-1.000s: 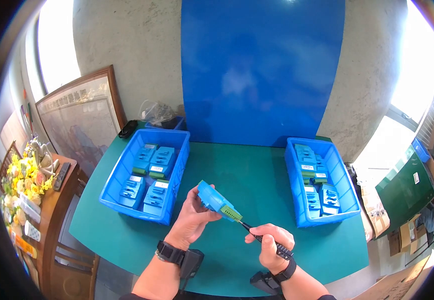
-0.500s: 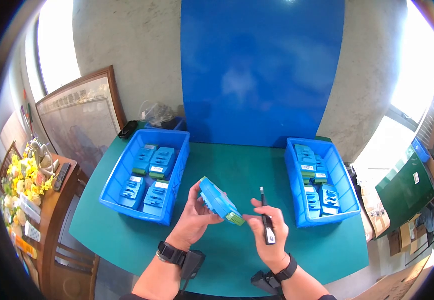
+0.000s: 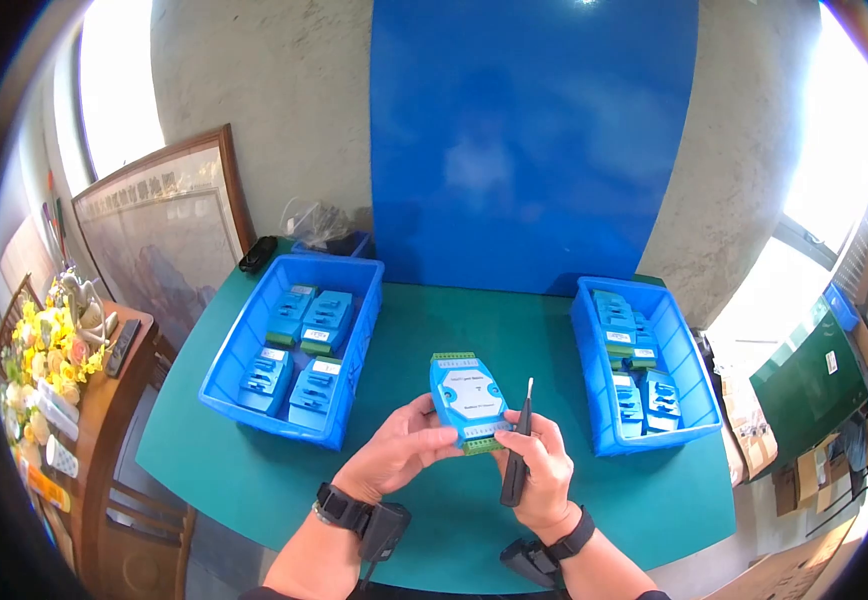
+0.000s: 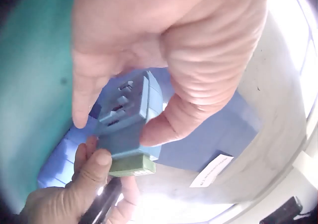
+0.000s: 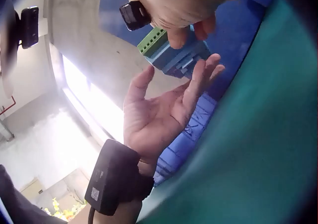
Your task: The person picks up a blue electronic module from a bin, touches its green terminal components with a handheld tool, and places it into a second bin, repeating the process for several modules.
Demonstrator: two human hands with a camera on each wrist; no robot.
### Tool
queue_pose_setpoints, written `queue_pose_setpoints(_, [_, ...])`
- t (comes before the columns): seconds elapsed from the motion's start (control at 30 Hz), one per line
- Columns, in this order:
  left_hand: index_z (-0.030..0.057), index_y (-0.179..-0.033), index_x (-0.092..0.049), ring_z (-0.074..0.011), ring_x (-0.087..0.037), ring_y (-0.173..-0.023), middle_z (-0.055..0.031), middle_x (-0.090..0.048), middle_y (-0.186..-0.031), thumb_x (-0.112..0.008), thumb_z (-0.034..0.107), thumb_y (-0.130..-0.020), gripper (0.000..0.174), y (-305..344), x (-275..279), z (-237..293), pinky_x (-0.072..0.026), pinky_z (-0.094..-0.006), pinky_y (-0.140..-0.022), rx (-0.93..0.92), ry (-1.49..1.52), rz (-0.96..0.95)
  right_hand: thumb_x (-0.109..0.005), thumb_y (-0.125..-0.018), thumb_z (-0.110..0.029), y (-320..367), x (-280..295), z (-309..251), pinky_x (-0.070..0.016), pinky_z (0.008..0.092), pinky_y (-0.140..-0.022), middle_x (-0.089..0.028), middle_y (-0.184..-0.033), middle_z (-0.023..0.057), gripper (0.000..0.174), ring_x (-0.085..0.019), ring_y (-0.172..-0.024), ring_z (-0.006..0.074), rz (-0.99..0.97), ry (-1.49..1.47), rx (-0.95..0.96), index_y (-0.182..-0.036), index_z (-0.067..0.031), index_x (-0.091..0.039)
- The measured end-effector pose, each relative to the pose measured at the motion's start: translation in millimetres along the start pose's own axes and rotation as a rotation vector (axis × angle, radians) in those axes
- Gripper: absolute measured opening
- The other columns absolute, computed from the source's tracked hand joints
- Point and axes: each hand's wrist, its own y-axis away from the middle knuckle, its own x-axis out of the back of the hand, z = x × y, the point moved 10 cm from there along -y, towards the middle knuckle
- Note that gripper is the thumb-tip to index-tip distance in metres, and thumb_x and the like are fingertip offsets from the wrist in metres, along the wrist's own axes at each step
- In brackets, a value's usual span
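A blue terminal-block module (image 3: 467,392) with a white label and green screw terminals at both ends is held over the table, label face up. My left hand (image 3: 402,447) grips its left side, the thumb lying near the lower terminal strip. My right hand (image 3: 544,472) holds a black screwdriver (image 3: 515,468) with its tip pointing up and away, while the thumb touches the module's lower right corner. In the left wrist view the module's ribbed blue back (image 4: 121,119) shows between thumb and fingers. From the right wrist, the green terminal (image 5: 151,41) is seen beside both hands.
Blue bins stand on the green table (image 3: 454,318): a left bin (image 3: 216,395) and a right bin (image 3: 654,440), each with several similar modules. Behind rises a blue panel (image 3: 529,130). A plastic bag (image 3: 316,228) lies at the back left.
The screwdriver has come away from the module's terminal and swung upright in the right hand. The module has turned from edge-on to label up, and the right thumb now touches it.
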Motion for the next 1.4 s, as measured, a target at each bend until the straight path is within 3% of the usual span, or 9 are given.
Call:
queue_pose_setpoints(0.13, [0.0004, -0.132, -0.037, -0.0235, -0.056, -0.116, -0.0123, -0.054, -0.123, -0.065, 0.001, -0.084, 0.056, -1, 19, 3, -0.0484, -0.0383, -0.096, -0.071, -0.023, 0.159, -0.079, -0.07, -0.004, -6, -8, -8, -0.0551, 0.0315, -0.065, -0.064, -0.103, 0.0157, 0.036, -0.068, -0.081, 0.0247, -0.106, 0.053, 0.045, -0.103, -0.0071, -0.064])
queue_pose_setpoints(0.23, [0.0058, -0.131, -0.04, -0.0226, -0.056, -0.116, -0.0107, -0.055, -0.123, -0.065, -0.004, -0.082, 0.056, 0, 23, 17, -0.049, -0.037, -0.095, -0.18, -0.035, 0.199, -0.079, -0.075, -0.018, -9, 5, -10, -0.0539, 0.0312, -0.064, -0.065, -0.094, 0.0142, 0.037, -0.068, -0.077, 0.0235, -0.011, -0.027, 0.059, -0.106, -0.0039, -0.062])
queue_pose_setpoints(0.33, [0.0107, -0.131, -0.041, -0.0223, -0.056, -0.116, -0.0085, -0.055, -0.123, -0.064, -0.008, -0.079, 0.06, 3, 32, 26, -0.0491, -0.037, -0.095, -0.253, -0.023, 0.235, -0.074, -0.081, -0.032, -2, 4, 5, -0.0526, 0.0292, -0.063, -0.066, -0.084, 0.0136, 0.045, -0.066, -0.073, 0.0219, -0.093, -0.309, -0.068, -0.109, -0.0005, -0.059])
queue_pose_setpoints(0.47, [0.0133, -0.132, -0.042, -0.0226, -0.055, -0.117, -0.0065, -0.055, -0.124, -0.063, -0.01, -0.077, 0.063, 4, 34, 27, -0.0478, -0.0386, -0.097, -0.272, -0.035, 0.25, -0.066, -0.084, -0.022, 10, -4, 14, -0.0514, 0.0275, -0.061, -0.065, -0.076, 0.0108, 0.028, -0.066, -0.064, 0.0188, -0.101, -0.473, -0.195, -0.096, 0.0015, -0.058])
queue_pose_setpoints(0.5, [0.0135, -0.132, -0.043, -0.0224, -0.055, -0.117, -0.0062, -0.055, -0.124, -0.063, -0.01, -0.076, 0.064, 4, 34, 27, -0.0479, -0.0385, -0.097, -0.275, -0.04, 0.248, -0.063, -0.081, -0.012, 8, -3, 9, -0.0513, 0.0277, -0.06, -0.064, -0.073, 0.0103, 0.016, -0.065, -0.062, 0.0201, -0.097, -0.46, -0.163, -0.089, 0.0008, -0.057])
queue_pose_setpoints(0.63, [0.0136, -0.131, -0.043, -0.0225, -0.055, -0.117, -0.0059, -0.055, -0.124, -0.063, -0.011, -0.076, 0.064, 5, 33, 27, -0.0485, -0.038, -0.096, -0.271, -0.056, 0.255, -0.063, -0.074, -0.005, 6, -8, -3, -0.0509, 0.0289, -0.056, -0.064, -0.074, 0.0118, 0.015, -0.065, -0.06, 0.0226, -0.15, -0.415, -0.047, -0.088, 0.0003, -0.058])
queue_pose_setpoints(0.73, [0.0136, -0.132, -0.043, -0.0221, -0.056, -0.116, -0.0063, -0.055, -0.123, -0.064, -0.01, -0.076, 0.064, 5, 32, 27, -0.0489, -0.0368, -0.096, -0.274, -0.048, 0.246, -0.062, -0.082, -0.013, 5, -11, -8, -0.0512, 0.0271, -0.056, -0.065, -0.075, 0.0125, 0.016, -0.066, -0.061, 0.0186, -0.189, -0.354, -0.003, -0.088, 0.0014, -0.057])
queue_pose_setpoints(0.97, [0.0138, -0.133, -0.043, -0.0224, -0.056, -0.116, -0.0065, -0.055, -0.125, -0.064, -0.011, -0.075, 0.067, 6, 27, 29, -0.049, -0.0369, -0.096, -0.302, -0.063, 0.241, -0.065, -0.073, -0.002, 7, -10, 1, -0.0503, 0.0282, -0.054, -0.064, -0.073, 0.0095, 0.014, -0.065, -0.059, 0.0209, -0.113, -0.316, -0.061, -0.086, -0.0007, -0.06])
queue_pose_setpoints(1.4, [0.0126, -0.134, -0.042, -0.022, -0.054, -0.118, -0.007, -0.055, -0.126, -0.063, -0.013, -0.076, 0.067, 4, 28, 26, -0.0463, -0.0379, -0.1, -0.302, -0.055, 0.209, -0.067, -0.074, -0.003, 9, -7, 9, -0.0504, 0.0282, -0.053, -0.065, -0.071, 0.0088, 0.014, -0.065, -0.057, 0.0207, -0.047, -0.28, -0.111, -0.086, -0.003, -0.06])
